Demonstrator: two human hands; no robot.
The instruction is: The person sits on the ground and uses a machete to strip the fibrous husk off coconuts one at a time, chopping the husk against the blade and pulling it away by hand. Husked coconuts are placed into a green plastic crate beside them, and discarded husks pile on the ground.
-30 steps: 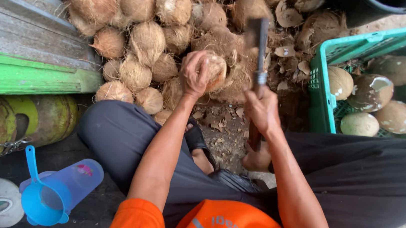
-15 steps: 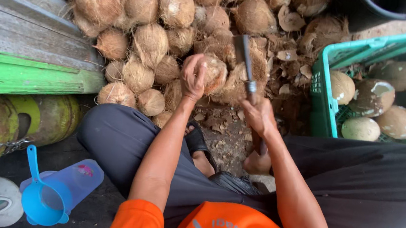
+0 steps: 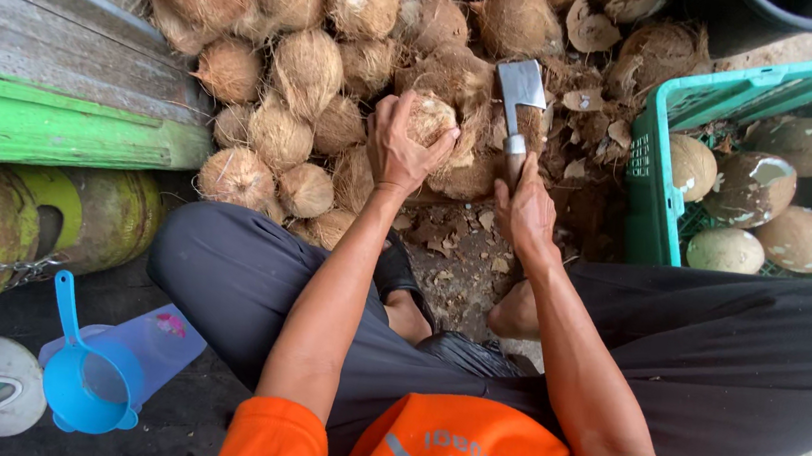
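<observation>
Coconut: a husked brown coconut (image 3: 432,120) sits in the person's left hand (image 3: 402,147), held just above the heap of fibrous coconuts (image 3: 292,65) and a little ahead of the crossed legs.
Left hand: fingers wrapped over the near side of the shell, thumb toward the blade, clamped on the nut.
Cleaver: a short, broad steel cleaver (image 3: 521,87) stands blade-up just beside the coconut, on its right.
Right hand: the right hand (image 3: 527,209) is closed tight round the cleaver's handle, wrist low.
Doing it well: by the look of it, the cut should land on the shell's far side, away from the gripping fingers, which lie close to the blade; short, controlled strokes and a turn of the nut between them seem safest.
Ground: husk chips litter the dirt (image 3: 464,254) between the knees.
Crate: a green plastic crate (image 3: 652,184) at the right holds smooth, pale peeled coconuts (image 3: 725,250).
Left edge: a green-painted board (image 3: 55,126), a blue scoop (image 3: 88,381) and a clear jug lie nearby.
</observation>
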